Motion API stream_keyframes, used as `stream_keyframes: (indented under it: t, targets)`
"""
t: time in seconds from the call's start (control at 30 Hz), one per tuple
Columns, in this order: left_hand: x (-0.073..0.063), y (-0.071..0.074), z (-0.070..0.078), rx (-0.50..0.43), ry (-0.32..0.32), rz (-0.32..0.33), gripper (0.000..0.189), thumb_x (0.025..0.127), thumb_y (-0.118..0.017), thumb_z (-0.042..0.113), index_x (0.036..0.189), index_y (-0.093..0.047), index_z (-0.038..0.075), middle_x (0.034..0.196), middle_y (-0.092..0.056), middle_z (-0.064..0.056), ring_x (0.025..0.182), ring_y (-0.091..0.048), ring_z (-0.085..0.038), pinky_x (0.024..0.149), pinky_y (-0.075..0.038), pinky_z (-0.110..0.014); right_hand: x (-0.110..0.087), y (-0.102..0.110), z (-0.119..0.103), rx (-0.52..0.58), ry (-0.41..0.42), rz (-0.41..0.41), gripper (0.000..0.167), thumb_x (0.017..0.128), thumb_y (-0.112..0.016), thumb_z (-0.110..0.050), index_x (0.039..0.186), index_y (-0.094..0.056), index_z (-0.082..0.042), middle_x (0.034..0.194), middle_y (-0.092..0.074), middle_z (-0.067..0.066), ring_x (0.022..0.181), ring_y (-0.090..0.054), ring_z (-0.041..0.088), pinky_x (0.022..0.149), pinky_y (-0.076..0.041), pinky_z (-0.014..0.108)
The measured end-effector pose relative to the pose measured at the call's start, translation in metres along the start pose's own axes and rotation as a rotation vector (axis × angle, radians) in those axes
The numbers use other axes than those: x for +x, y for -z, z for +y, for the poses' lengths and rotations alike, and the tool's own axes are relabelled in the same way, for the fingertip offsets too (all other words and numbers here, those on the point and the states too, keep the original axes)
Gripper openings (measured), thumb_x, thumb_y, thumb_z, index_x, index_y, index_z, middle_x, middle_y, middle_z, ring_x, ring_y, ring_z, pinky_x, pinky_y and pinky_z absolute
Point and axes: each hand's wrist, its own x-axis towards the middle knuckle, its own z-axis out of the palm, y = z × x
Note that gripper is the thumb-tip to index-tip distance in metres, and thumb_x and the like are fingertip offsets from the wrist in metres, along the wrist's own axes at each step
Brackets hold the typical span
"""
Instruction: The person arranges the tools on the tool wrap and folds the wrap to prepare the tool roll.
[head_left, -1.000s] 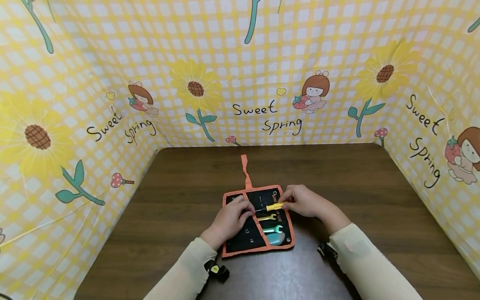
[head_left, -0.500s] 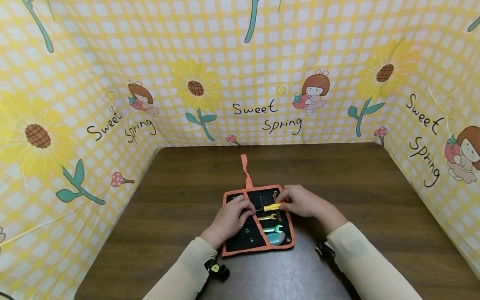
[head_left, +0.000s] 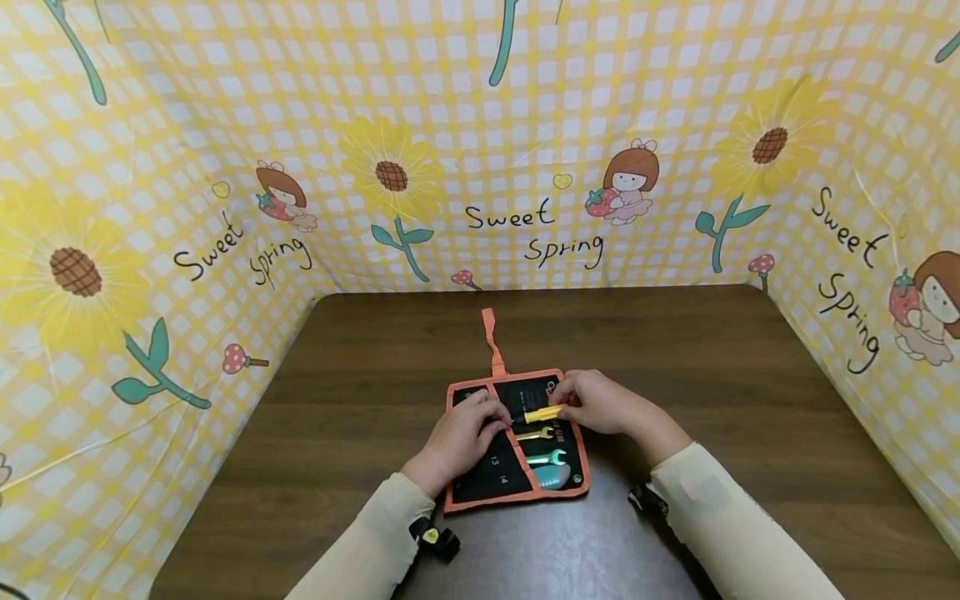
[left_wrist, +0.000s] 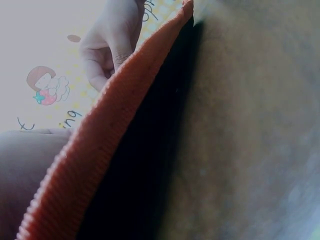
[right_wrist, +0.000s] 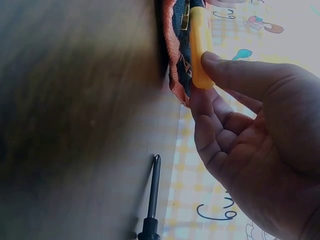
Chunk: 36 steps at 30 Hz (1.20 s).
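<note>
At the frame's lower centre, the right hand [head_left: 596,402] pinches a yellow, plastic-handled screwdriver [head_left: 542,414] above a black, orange-trimmed fabric tool pouch [head_left: 482,485]; the left hand [head_left: 463,433] pinches the pouch's orange pocket edge.

Yellow handle [head_left: 543,414], orange-edged black pouch [head_left: 477,487]

The left hand [head_left: 463,435] hides part of the pouch [head_left: 480,485]. The right wrist view cuts off a black screwdriver [right_wrist: 154,197].

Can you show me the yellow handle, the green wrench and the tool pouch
Yellow handle [right_wrist: 199,46], right wrist view: middle of the grip.
Green wrench [head_left: 553,458], head view: its open end.
Tool pouch [head_left: 502,502], head view: the orange trim along its near edge.
</note>
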Motion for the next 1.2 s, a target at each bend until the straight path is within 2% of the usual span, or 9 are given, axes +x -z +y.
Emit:
stream_keyframes:
  t: [0.67, 1.2]
  targets:
    - [-0.003, -0.001, 0.001, -0.014, 0.015, -0.015, 0.012, 0.103, -0.071, 0.020, 0.101, -0.070, 0.033, 0.105, -0.058, 0.016, 0.095, -0.060, -0.004, 0.082, -0.055, -0.033, 0.005, -0.008, 0.001, 0.002, 0.032, 0.001, 0.013, 0.096, -0.076, -0.007, 0.100, -0.078, -0.020, 0.098, -0.063, -0.006, 0.081, -0.057, 0.011, 0.073, -0.051, 0.030]
    - [-0.001, 0.001, 0.001, 0.011, -0.012, -0.005, 0.013, 0.102, -0.071, 0.021, 0.101, -0.070, 0.034, 0.104, -0.059, 0.017, 0.092, -0.060, -0.004, 0.080, -0.054, -0.032, 0.010, -0.012, -0.005, 0.010, 0.071, -0.023, 0.014, 0.098, -0.073, -0.005, 0.100, -0.079, -0.018, 0.097, -0.064, -0.006, 0.084, -0.060, 0.007, 0.077, -0.054, 0.030]
